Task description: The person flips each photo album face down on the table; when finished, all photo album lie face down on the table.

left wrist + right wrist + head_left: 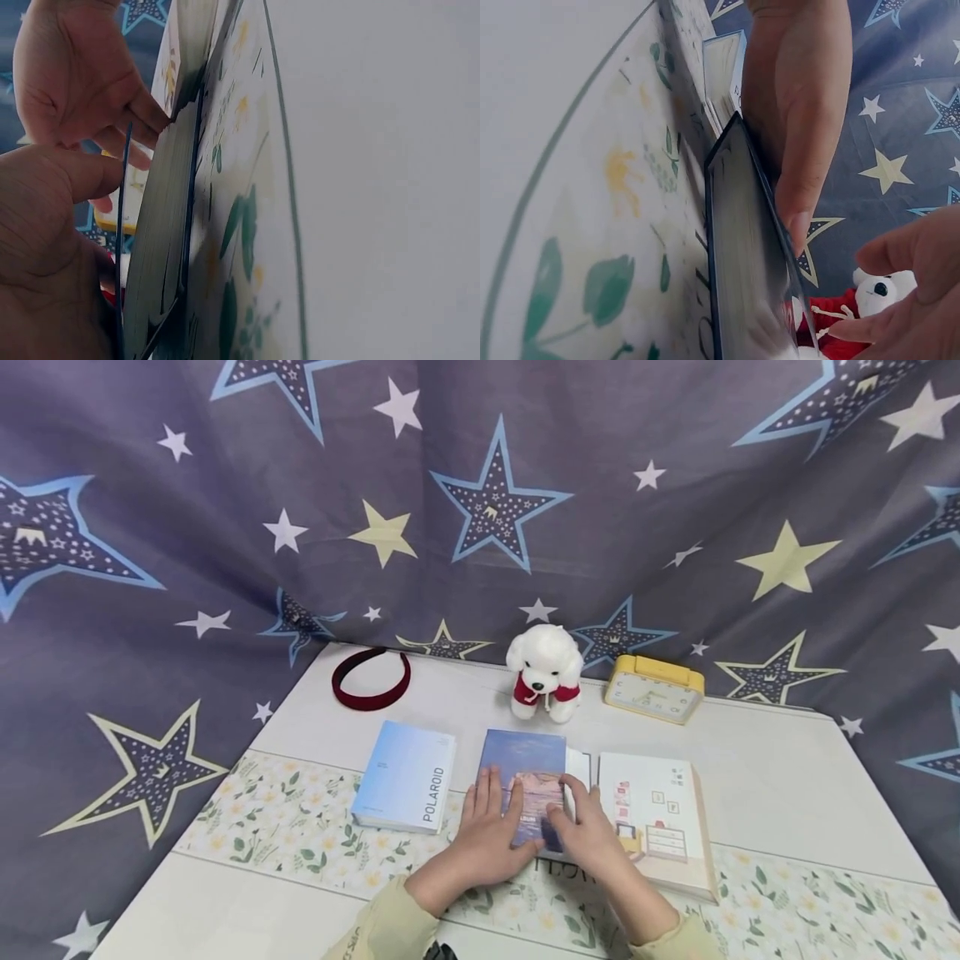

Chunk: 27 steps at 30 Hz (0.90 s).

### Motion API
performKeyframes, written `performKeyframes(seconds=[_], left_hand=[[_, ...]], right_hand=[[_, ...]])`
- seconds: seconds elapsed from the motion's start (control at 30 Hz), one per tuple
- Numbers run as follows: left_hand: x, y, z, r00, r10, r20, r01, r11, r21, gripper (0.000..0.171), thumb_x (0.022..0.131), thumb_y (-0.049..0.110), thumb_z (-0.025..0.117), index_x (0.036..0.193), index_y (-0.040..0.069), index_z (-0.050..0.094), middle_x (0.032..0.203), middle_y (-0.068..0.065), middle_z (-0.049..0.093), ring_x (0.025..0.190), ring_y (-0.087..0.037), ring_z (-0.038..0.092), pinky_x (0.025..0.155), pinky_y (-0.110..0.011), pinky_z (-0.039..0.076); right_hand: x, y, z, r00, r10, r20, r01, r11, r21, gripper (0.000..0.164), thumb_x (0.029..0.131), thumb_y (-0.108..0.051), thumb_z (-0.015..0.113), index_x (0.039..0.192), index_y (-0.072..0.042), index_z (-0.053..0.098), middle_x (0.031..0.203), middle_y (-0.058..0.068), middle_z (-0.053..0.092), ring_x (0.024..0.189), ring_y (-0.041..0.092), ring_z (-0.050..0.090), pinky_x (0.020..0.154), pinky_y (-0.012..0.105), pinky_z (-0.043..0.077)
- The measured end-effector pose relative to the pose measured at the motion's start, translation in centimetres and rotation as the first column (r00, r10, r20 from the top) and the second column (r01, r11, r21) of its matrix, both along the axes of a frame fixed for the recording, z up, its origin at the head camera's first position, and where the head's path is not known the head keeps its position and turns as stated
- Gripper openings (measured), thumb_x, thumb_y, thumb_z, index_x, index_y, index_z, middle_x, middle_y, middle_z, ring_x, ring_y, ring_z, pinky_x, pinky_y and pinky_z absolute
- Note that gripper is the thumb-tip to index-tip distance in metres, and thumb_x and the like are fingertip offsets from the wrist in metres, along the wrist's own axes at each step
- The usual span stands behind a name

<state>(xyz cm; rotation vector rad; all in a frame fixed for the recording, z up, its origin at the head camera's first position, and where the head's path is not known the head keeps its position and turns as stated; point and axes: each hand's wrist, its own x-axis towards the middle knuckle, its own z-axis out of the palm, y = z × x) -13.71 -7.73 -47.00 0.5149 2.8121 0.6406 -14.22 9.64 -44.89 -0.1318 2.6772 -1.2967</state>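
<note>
A photo album (534, 747) with a blue and pink sky-and-sea cover lies between my hands, its front cover standing a little apart from the page block (156, 247). My left hand (489, 835) rests on the cover with fingers spread; its thumb lies on the near part in the right wrist view. At the right edge my right hand (592, 835) has thumb and fingers apart, a fingertip right at the cover's rim (787, 247). A pale blue box-like album (408, 777) marked POLAROID lies left of it. On the right lies a thick white book (660, 785) with drawn furniture.
Behind the albums stands a white plush dog (546, 664) in red. A yellow alarm clock (654, 689) is right of it, a dark red headband (371, 702) to the far left. A star-patterned curtain (480, 602) hangs behind the white table (780, 777) with its floral strip.
</note>
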Motion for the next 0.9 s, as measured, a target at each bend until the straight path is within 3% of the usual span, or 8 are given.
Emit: performKeyframes(seconds=[0.1,0.3,0.53,0.77,0.9], left_hand=[[-0.03,-0.2,0.11,1.0,0.001,0.014,-0.002,0.999,0.05,0.084,0.096,0.05,0.051,0.154,-0.001,0.018,0.157,-0.031,-0.012,0.144,-0.042,-0.014,0.115,-0.058,-0.002],[-0.21,-0.65,0.44,1.0,0.007,0.027,-0.01,0.991,0.134,0.084,0.096,0.048,0.054,0.154,-0.001,0.019,0.157,-0.032,-0.008,0.145,-0.044,-0.011,0.115,-0.059,0.0],[-0.47,-0.85,0.26,0.998,0.051,-0.025,-0.048,0.994,0.094,0.089,0.092,0.053,0.057,0.153,-0.003,0.022,0.156,-0.034,-0.002,0.144,-0.047,-0.008,0.113,-0.062,0.002],[-0.56,-0.9,-0.07,0.998,0.059,-0.001,-0.058,0.991,0.12,0.091,0.092,0.053,0.057,0.154,-0.001,0.018,0.157,-0.032,-0.006,0.144,-0.045,-0.013,0.113,-0.062,-0.001],[-0.52,-0.89,0.13,0.998,0.058,0.006,-0.058,0.989,0.138,0.091,0.092,0.053,0.058,0.154,-0.001,0.018,0.156,-0.033,-0.006,0.144,-0.045,-0.013,0.113,-0.062,-0.001]], right_hand=[[-0.03,0.13,0.18,1.0,-0.016,0.024,0.017,0.999,-0.051,0.054,0.099,-0.02,0.05,0.148,-0.001,0.035,0.151,0.038,0.017,0.14,0.054,0.008,0.105,0.072,0.014],[-0.15,0.1,0.49,0.999,-0.017,0.04,0.024,0.982,-0.186,0.051,0.1,-0.015,0.05,0.146,0.002,0.036,0.152,0.032,0.025,0.141,0.05,0.019,0.11,0.065,0.018],[-0.09,0.05,0.5,0.996,-0.04,0.084,0.061,0.963,-0.261,0.048,0.101,-0.019,0.049,0.145,-0.001,0.04,0.153,0.026,0.028,0.143,0.046,0.017,0.112,0.062,0.017],[-0.29,0.22,0.43,0.982,-0.134,0.131,0.167,0.944,-0.285,0.044,0.101,-0.02,0.047,0.143,-0.006,0.044,0.154,0.024,0.029,0.14,0.047,0.024,0.109,0.063,0.025],[-0.27,0.52,0.54,0.972,-0.172,0.163,0.216,0.924,-0.315,0.044,0.101,-0.021,0.048,0.142,-0.008,0.046,0.156,0.021,0.026,0.141,0.048,0.023,0.11,0.062,0.023]])
